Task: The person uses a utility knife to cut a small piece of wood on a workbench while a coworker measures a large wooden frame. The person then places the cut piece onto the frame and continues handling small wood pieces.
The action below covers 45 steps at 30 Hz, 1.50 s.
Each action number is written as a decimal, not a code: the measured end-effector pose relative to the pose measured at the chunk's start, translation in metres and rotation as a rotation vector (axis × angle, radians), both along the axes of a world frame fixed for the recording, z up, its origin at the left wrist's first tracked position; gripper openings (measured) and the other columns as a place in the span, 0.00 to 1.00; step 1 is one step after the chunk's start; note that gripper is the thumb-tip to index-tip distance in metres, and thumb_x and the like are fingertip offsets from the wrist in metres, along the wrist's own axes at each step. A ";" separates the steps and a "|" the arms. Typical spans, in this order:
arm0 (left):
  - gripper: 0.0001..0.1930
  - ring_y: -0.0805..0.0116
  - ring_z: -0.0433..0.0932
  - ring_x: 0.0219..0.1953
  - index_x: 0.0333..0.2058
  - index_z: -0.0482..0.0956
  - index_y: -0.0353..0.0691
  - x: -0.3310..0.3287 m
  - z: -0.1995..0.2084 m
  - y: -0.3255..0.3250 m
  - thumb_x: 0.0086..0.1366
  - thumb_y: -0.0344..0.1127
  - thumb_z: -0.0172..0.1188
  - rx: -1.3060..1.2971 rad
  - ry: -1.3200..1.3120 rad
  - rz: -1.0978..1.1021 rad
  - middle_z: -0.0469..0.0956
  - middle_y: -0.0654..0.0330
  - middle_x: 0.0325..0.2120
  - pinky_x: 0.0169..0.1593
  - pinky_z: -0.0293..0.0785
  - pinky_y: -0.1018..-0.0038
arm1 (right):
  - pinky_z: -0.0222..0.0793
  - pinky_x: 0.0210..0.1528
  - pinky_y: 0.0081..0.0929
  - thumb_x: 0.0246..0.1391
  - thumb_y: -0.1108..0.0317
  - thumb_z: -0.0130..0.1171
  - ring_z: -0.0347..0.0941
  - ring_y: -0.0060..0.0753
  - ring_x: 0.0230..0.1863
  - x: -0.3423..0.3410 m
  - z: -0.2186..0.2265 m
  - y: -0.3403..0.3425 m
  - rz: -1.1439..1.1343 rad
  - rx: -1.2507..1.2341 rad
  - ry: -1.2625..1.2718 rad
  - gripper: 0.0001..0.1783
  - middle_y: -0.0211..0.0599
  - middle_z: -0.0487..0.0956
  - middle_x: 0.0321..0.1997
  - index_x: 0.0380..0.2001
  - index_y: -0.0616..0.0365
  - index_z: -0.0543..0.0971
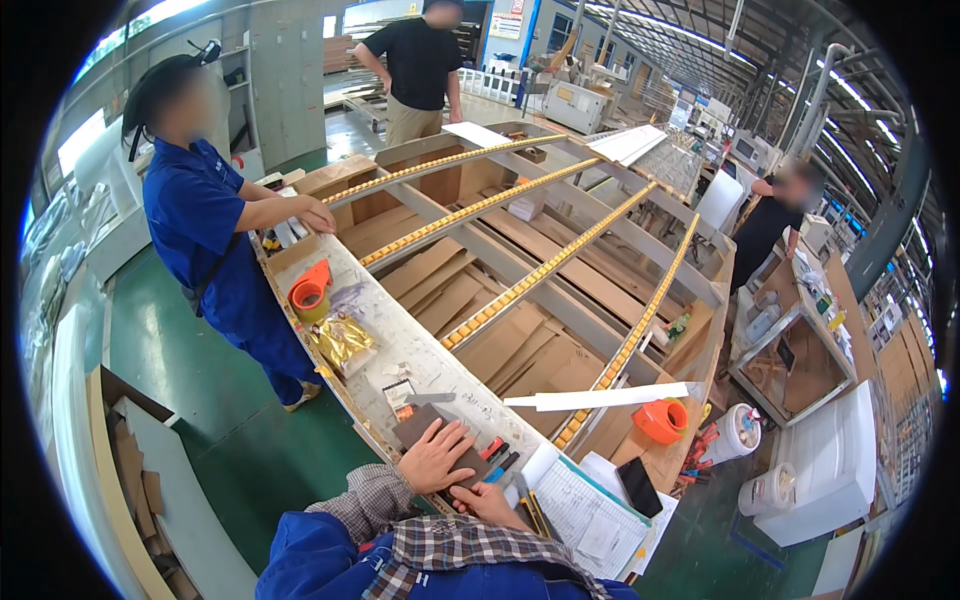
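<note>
On the near end of the workbench lies a dark brown flat rectangular piece [424, 425]; its exact kind is unclear. My left hand [436, 460] rests flat on top of it, fingers spread. Along its near edge, my right hand [490, 503] has its fingers bent in and closed on the edge. Just right of the hands are a red-and-black tool [491, 447], a blue marker [503, 467] and a yellow-and-black cutter [533, 512]. A thin grey metal strip [431, 398] sits beyond the brown piece, next to a small printed card [398, 393].
Yellow roller tracks [550, 265] cross the bench frame ahead. An orange tape dispenser [661, 420], a phone [638, 487] and paper sheets [590, 520] are at right. A gold foil packet [343, 342] lies left. A person in blue [205, 200] stands at the left side; two others stand farther off.
</note>
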<state>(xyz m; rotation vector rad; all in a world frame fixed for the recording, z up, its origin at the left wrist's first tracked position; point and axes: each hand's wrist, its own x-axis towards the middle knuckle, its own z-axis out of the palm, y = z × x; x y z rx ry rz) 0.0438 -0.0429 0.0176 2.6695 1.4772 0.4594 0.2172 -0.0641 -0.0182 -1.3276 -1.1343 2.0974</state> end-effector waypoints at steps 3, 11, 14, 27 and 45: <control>0.29 0.56 0.53 0.61 0.53 0.62 0.38 0.000 0.001 0.000 0.62 0.56 0.44 0.000 -0.003 -0.003 0.60 0.51 0.55 0.63 0.44 0.58 | 0.61 0.20 0.11 0.50 0.61 0.62 0.68 0.15 0.19 0.001 -0.002 0.000 0.009 0.015 0.009 0.14 0.31 0.77 0.21 0.22 0.61 0.75; 0.29 0.56 0.54 0.61 0.52 0.63 0.38 0.000 0.002 0.001 0.61 0.55 0.46 -0.012 -0.041 0.000 0.61 0.51 0.54 0.63 0.45 0.58 | 0.62 0.21 0.11 0.50 0.60 0.62 0.69 0.15 0.20 0.001 0.004 0.001 0.032 0.038 0.017 0.14 0.31 0.77 0.22 0.22 0.60 0.75; 0.28 0.55 0.55 0.60 0.52 0.64 0.39 0.001 0.003 -0.001 0.60 0.54 0.48 -0.009 -0.072 0.003 0.61 0.50 0.52 0.63 0.45 0.58 | 0.62 0.21 0.11 0.50 0.60 0.62 0.69 0.15 0.20 0.001 0.002 0.001 0.034 0.031 0.014 0.15 0.31 0.77 0.22 0.22 0.61 0.75; 0.28 0.52 0.58 0.57 0.51 0.65 0.38 0.000 0.006 0.000 0.59 0.54 0.49 -0.024 -0.126 -0.006 0.63 0.47 0.48 0.62 0.47 0.56 | 0.61 0.20 0.12 0.49 0.58 0.62 0.69 0.15 0.19 0.000 -0.009 -0.002 -0.010 0.024 0.073 0.16 0.30 0.77 0.20 0.20 0.61 0.75; 0.29 0.57 0.59 0.56 0.56 0.53 0.38 -0.011 0.014 0.012 0.52 0.30 0.41 -0.263 -0.464 0.048 0.65 0.52 0.46 0.63 0.32 0.49 | 0.65 0.20 0.14 0.52 0.62 0.60 0.67 0.16 0.18 -0.002 0.018 -0.003 -0.027 -0.002 0.086 0.15 0.31 0.75 0.20 0.26 0.66 0.75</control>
